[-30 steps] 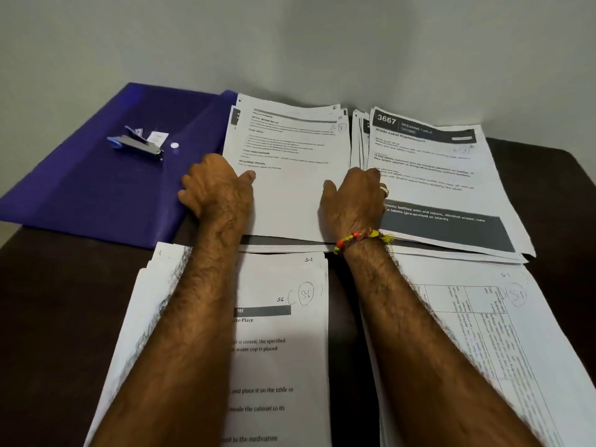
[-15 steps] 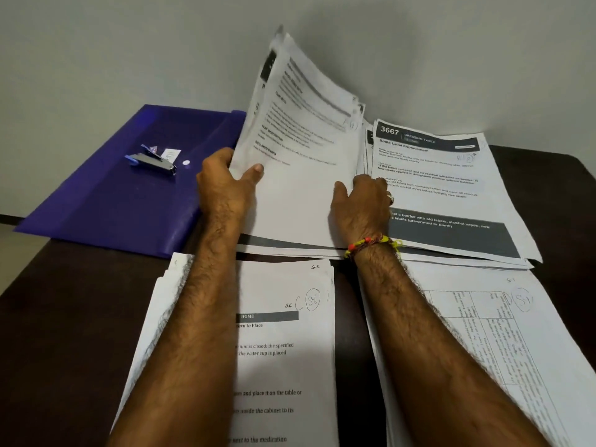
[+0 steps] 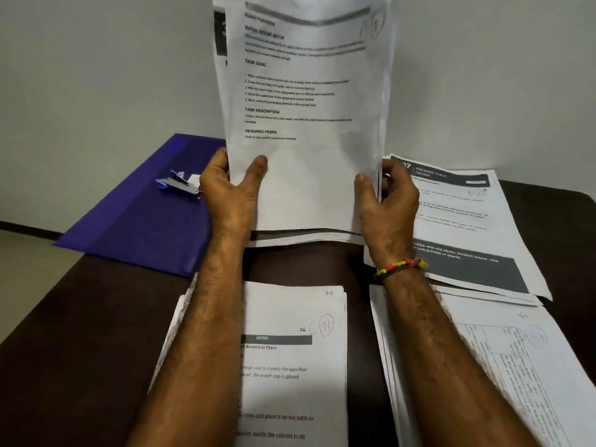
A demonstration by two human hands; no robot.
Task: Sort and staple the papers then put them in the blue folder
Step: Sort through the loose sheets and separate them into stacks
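- Nearest the camera, two flat stacks of white printed paper lie on a dark, matte brown table (image 3: 80, 333): the near left stack (image 3: 290, 366) shows a grey header bar and a circled handwritten mark, and the near right stack (image 3: 503, 375) shows a ruled grid of fine print.
- Both bare forearms reach forward over these stacks; a beaded bracelet (image 3: 401, 266) in red, yellow and orange circles the right wrist.
- The left hand (image 3: 230, 188) grips the left edge of a lifted sheaf of papers (image 3: 306, 124), thumb pressed on the front sheet and fingers curled behind.
- The right hand (image 3: 385, 204) grips the sheaf's right edge the same way, thumb in front, fingers wrapped round the back.
- The sheaf stands upright between the hands, thin white sheets slightly fanned at the bottom, black headings printed on the front page, its upper part blurred.
- Just beyond the right hand, a splayed stack (image 3: 467, 227) with dark grey banner blocks lies flat.
- To the left, the blue folder (image 3: 142, 227), smooth and faintly glossy, lies flat near the table's far edge.
- A small stapler (image 3: 177, 185), grey metal with blue plastic, rests on the folder.
- Farthest back rises a plain pale wall (image 3: 96, 59).
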